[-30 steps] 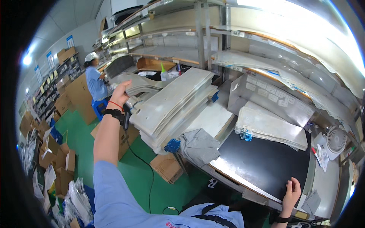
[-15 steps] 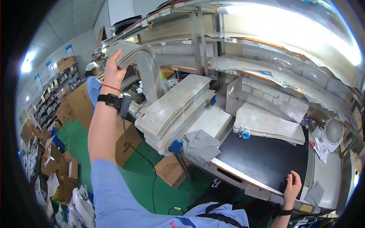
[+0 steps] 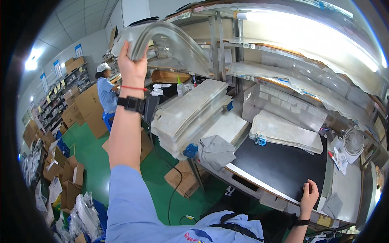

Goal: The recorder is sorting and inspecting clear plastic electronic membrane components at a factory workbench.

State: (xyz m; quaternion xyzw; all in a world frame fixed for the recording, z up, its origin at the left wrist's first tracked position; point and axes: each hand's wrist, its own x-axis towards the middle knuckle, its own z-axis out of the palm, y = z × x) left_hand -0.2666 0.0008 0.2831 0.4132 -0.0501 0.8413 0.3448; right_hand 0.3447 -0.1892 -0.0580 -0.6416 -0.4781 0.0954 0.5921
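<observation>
Raised at the upper left, my left hand (image 3: 133, 67) is closed around one end of a bundle of thin, translucent grey plastic sheets (image 3: 174, 38). The sheets arch over to the right, and their far end droops in front of the shelving. Below them a thick stack of similar long sheets (image 3: 190, 107) lies on the bench, with blue ties or tabs at its corners. My right hand (image 3: 309, 196) rests by the front edge of the black mat (image 3: 279, 170), holding nothing, its fingers loosely bent and apart. A smaller stack of sheets (image 3: 285, 133) lies at the mat's back.
A grey cloth (image 3: 216, 152) sits at the bench's front edge. A white fan (image 3: 353, 141) and a red marker (image 3: 334, 160) are on the right. Metal shelves (image 3: 219, 44) rise behind. A co-worker (image 3: 106, 91) sits far left; opened cartons (image 3: 73, 174) cover the floor. A cable hangs beside my left arm.
My left hand has moved up and slightly right with the sheets. Their loose end has swung from hanging near the stack to a wider arch toward the right. My right hand has barely moved.
</observation>
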